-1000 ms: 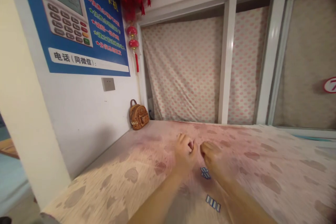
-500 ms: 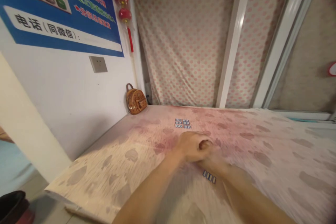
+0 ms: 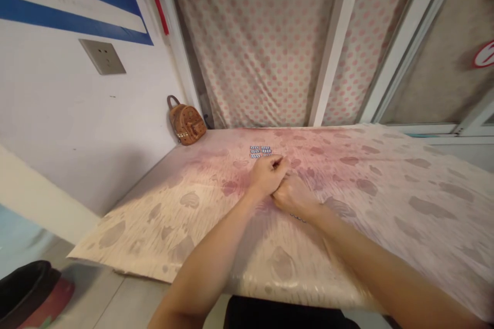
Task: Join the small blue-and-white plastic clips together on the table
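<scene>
Here are your two hands, touching over the table, left hand (image 3: 269, 173) and right hand (image 3: 294, 194) both with fingers curled in, and you can't tell from here whether either one grips anything; just past your left knuckles sits the block of small blue-and-white pieces (image 3: 255, 151), laid in short rows, while a further row (image 3: 298, 218) peeks out under your right wrist; out around them spreads the leaf-patterned tablecloth (image 3: 231, 226), with a brown mini backpack (image 3: 188, 124) at the far left corner
</scene>
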Demonstrator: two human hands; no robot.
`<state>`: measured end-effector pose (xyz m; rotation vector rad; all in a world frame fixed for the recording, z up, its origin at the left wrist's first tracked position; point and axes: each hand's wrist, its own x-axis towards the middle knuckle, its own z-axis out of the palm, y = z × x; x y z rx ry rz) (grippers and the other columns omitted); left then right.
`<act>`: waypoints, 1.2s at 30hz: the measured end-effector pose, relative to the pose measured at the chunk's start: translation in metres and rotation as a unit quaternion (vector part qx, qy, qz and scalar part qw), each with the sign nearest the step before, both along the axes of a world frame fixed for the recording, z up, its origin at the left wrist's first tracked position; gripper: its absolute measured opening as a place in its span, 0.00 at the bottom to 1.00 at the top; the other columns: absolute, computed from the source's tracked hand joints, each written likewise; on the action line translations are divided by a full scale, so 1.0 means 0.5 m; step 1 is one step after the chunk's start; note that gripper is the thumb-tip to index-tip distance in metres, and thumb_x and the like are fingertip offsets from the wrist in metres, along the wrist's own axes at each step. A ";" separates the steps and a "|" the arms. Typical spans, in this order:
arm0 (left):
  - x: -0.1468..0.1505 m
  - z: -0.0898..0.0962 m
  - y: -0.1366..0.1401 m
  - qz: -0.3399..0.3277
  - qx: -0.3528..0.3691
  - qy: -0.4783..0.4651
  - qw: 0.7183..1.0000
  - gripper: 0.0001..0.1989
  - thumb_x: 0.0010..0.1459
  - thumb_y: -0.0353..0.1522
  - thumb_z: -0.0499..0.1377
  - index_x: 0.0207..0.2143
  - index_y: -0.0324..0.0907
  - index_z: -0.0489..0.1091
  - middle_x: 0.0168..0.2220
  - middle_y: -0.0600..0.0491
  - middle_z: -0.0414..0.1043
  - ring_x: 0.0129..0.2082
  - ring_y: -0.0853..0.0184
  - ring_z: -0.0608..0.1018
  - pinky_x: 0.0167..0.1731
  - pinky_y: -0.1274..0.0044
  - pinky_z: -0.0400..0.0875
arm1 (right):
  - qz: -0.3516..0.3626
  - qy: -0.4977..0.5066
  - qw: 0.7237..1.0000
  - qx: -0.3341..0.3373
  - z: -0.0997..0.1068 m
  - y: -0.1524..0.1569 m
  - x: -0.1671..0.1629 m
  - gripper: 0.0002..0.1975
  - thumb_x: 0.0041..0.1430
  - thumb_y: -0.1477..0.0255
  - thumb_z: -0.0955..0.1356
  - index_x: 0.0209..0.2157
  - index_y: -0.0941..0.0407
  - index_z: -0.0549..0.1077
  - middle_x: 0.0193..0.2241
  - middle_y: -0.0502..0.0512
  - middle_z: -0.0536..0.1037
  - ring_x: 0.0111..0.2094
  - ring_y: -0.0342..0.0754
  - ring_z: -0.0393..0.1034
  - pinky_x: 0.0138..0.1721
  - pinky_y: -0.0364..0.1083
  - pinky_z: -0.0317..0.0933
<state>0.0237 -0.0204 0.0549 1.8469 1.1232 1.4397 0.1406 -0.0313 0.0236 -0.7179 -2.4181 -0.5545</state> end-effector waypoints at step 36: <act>-0.036 0.033 -0.017 -0.236 -0.151 -0.280 0.918 0.18 0.58 0.43 0.63 0.43 0.40 0.77 0.41 0.46 0.80 0.47 0.58 0.80 0.52 0.68 0.73 | -0.103 0.079 0.989 0.077 -0.003 -0.033 -0.022 0.38 0.68 0.72 0.61 0.71 0.67 0.38 0.68 0.69 0.53 0.70 0.59 0.43 0.69 0.62 0.44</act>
